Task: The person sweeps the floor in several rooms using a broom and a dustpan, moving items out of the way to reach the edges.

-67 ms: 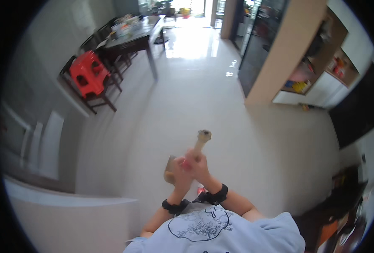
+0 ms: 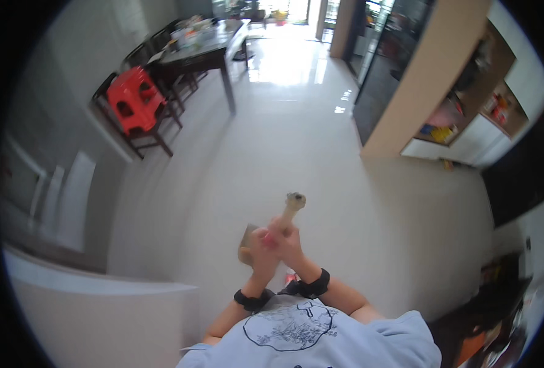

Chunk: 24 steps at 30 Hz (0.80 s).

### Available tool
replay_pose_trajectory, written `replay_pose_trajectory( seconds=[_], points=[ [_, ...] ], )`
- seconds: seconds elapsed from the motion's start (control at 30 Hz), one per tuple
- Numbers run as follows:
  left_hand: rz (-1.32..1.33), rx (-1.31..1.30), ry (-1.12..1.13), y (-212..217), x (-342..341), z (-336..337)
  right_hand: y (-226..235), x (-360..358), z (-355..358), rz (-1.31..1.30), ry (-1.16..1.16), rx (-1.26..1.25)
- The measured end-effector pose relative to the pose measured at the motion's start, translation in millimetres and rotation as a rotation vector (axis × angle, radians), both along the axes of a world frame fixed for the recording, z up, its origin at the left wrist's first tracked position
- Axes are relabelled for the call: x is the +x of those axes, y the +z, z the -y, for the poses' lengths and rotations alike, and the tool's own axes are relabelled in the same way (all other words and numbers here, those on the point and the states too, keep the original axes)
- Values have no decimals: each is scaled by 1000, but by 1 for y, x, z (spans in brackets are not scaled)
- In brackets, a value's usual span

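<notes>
Both hands are together in front of my shirt, above the floor. My right hand [image 2: 287, 243] is closed around a pale beige stick-like thing [image 2: 290, 213], which points away from me and ends in a wider knob with a dark spot. My left hand [image 2: 263, 253] presses close against the right, its fingers curled over a small pinkish-red thing [image 2: 269, 240]. A tan-brown flat piece [image 2: 247, 237] juts out beside the left hand; whether it joins the stick is hidden. Blur hides the fingertips.
Glossy pale floor tiles [image 2: 272, 153] stretch ahead. A red plastic stool [image 2: 136, 101] sits on a dark chair by a cluttered table [image 2: 207, 49]. To the right stand a wood-edged cabinet [image 2: 431, 80] and a dark door [image 2: 520, 175]. A white surface [image 2: 106, 313] lies close at lower left.
The view has turned slightly, so the room's far part shifts a little to the right. My hands stay together on the same things.
</notes>
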State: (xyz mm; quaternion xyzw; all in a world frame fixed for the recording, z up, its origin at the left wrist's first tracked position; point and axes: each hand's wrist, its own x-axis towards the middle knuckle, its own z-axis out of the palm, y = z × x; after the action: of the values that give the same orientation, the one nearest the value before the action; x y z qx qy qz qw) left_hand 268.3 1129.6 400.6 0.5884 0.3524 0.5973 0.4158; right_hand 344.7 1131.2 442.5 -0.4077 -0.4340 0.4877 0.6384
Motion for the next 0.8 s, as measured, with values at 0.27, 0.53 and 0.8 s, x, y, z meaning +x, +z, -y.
replay_pose_trajectory(
  seconds=[0.27, 0.53, 0.8],
  points=[
    [-4, -71, 40, -4, -1, 4, 3, 0, -10, -124, 180, -151],
    [247, -185, 155, -14, 15, -42, 4, 0, -60, -202, 371, -265],
    [328, -134, 190, -16, -14, -93, 10, -36, -105, -126, 283, -271]
  ],
)
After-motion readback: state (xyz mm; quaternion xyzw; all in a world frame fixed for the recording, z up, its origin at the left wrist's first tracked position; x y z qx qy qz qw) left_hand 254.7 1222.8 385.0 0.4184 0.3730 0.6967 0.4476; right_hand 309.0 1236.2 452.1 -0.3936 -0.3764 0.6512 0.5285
